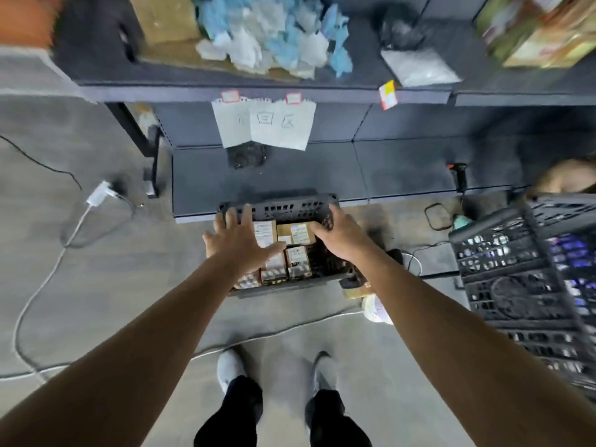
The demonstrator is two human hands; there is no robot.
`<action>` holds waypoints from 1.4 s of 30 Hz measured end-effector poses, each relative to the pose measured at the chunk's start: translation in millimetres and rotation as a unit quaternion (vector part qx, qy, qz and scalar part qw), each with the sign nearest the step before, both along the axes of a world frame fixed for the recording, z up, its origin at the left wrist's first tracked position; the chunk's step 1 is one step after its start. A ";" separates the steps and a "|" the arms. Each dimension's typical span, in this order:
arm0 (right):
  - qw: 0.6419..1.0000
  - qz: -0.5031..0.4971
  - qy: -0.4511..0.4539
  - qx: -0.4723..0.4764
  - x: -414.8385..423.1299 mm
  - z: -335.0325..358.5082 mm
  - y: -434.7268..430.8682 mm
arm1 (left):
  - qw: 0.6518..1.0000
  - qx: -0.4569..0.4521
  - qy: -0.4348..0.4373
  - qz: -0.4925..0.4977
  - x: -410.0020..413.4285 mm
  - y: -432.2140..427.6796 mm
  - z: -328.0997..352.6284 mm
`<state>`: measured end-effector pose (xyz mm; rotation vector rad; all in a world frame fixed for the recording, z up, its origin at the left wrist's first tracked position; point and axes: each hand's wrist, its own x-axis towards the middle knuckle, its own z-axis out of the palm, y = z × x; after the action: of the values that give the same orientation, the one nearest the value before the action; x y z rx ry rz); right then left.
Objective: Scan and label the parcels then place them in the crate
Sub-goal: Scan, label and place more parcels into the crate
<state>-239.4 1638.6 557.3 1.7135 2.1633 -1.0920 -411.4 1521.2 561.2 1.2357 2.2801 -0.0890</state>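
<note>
I stand over the crate (277, 208), which sits on the floor (113, 253) just in front of the low shelf (403, 169). Brown parcels (298, 234) with white labels lie packed inside it, side by side. My left grip (240, 241) is open, fingers straight and spread, above the crate's left side and covering some of the parcels; whether it touches them I cannot tell. My right grip (338, 241) is at the crate's right wall, thumb toward the far corner. Its fingers are partly hidden, so I cannot tell if it holds the rim. A scanner (459, 177) lies on the shelf, far right. A second crate (532, 285) stands at the right, nearer me. A white cable (48, 279) runs across the floor on the left, and my 2 shoes (229, 369) are nearest of all.
</note>
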 end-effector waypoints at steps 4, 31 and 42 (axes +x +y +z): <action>0.998 -0.022 0.041 0.042 -6.4 85.9 -32.2 | 0.999 0.032 -0.014 0.008 -3.5 -19.9 85.9; 0.944 0.235 0.153 0.176 -145.0 257.9 -237.1 | 0.955 0.148 0.172 0.192 -93.0 -275.6 251.7; 0.936 0.211 0.182 0.213 -339.5 287.4 -298.2 | 0.953 0.173 0.194 0.157 -289.4 -346.7 282.5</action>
<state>-578.9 1340.4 844.7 1.1288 3.0002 -0.9205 -700.8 1174.5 843.7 1.0694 2.9068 0.2115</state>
